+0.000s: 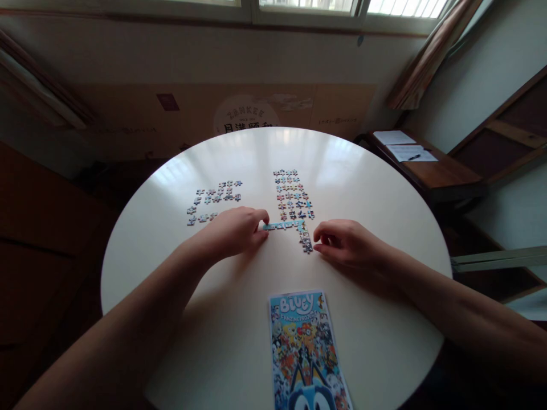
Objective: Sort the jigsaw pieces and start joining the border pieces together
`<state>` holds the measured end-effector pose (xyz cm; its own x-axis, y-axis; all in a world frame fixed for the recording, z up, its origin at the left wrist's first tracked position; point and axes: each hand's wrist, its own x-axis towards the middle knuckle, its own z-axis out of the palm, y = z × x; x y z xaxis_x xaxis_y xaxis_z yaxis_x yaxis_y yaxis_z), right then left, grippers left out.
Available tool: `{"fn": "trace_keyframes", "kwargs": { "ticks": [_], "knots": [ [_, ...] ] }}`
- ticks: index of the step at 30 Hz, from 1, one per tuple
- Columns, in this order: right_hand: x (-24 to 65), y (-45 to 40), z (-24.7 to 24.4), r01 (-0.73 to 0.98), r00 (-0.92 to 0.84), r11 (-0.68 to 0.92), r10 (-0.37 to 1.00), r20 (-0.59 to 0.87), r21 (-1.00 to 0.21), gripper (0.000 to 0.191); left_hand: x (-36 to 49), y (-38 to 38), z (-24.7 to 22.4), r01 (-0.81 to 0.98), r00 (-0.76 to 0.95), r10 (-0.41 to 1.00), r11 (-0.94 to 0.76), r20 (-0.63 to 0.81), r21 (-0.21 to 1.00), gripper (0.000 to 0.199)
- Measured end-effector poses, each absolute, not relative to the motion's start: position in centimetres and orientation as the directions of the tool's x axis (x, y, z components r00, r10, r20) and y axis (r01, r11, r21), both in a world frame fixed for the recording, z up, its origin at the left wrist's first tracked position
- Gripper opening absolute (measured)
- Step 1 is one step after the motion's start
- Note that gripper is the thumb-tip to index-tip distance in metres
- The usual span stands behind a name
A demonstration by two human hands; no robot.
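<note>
On the white round table, joined jigsaw pieces (284, 225) form a corner: a light blue row runs left to right, then a short column goes down toward me. My left hand (239, 230) is at the row's left end, its thumb and index finger closed around the end piece. Just right of the column is my right hand (348, 242), fingers curled with thumb and index apart and nothing visible between them. Loose jigsaw pieces (290, 188) lie in rows beyond the joined part. More loose pieces (217, 196) are spread at the left, partly hidden by my left hand.
A "Bluey" picture sheet (303, 347) lies at the near side of the table (205, 347). To the right, papers (410, 152) and a pen rest on a wooden side table (448, 173). A large printed cardboard (192, 114) stands under the window.
</note>
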<state>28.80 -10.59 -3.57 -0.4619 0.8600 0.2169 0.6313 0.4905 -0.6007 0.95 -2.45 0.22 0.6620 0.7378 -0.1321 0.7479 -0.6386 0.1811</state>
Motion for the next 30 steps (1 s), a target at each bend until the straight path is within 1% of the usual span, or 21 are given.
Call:
{"fn": "trace_keyframes", "kwargs": {
  "ticks": [6, 8, 12, 17, 22, 30],
  "knots": [
    [28.8, -10.6, -3.7, 0.623, -0.436, 0.47, 0.872, 0.222, -0.625, 0.007, 0.8, -2.6, 0.4, 0.756, 0.652, 0.747, -0.627, -0.13, 0.189, 0.032],
    [28.8, -10.6, -3.7, 0.628, -0.442, 0.473, 0.87, 0.216, -0.619, 0.006, 0.9, -2.6, 0.3, 0.763, 0.644, 0.753, -0.618, -0.135, 0.19, 0.032],
    [28.7, -10.6, -3.6, 0.648, -0.458, 0.488, 0.863, 0.213, -0.584, 0.013, 1.1, -2.5, 0.0, 0.766, 0.638, 0.762, -0.614, -0.109, 0.193, 0.031],
    [28.7, -10.6, -3.8, 0.657, -0.453, 0.489, 0.864, 0.219, -0.574, 0.012, 1.3, -2.4, -0.5, 0.772, 0.626, 0.774, -0.599, -0.091, 0.215, 0.029],
    [28.9, -10.6, -3.8, 0.653, -0.452, 0.494, 0.862, 0.228, -0.574, 0.012, 1.3, -2.3, -0.6, 0.767, 0.635, 0.769, -0.614, -0.078, 0.187, 0.028],
    [28.8, -10.7, -3.6, 0.665, -0.442, 0.479, 0.871, 0.215, -0.573, 0.011, 1.4, -2.5, -0.4, 0.76, 0.645, 0.758, -0.623, -0.095, 0.186, 0.027]
  ]
}}
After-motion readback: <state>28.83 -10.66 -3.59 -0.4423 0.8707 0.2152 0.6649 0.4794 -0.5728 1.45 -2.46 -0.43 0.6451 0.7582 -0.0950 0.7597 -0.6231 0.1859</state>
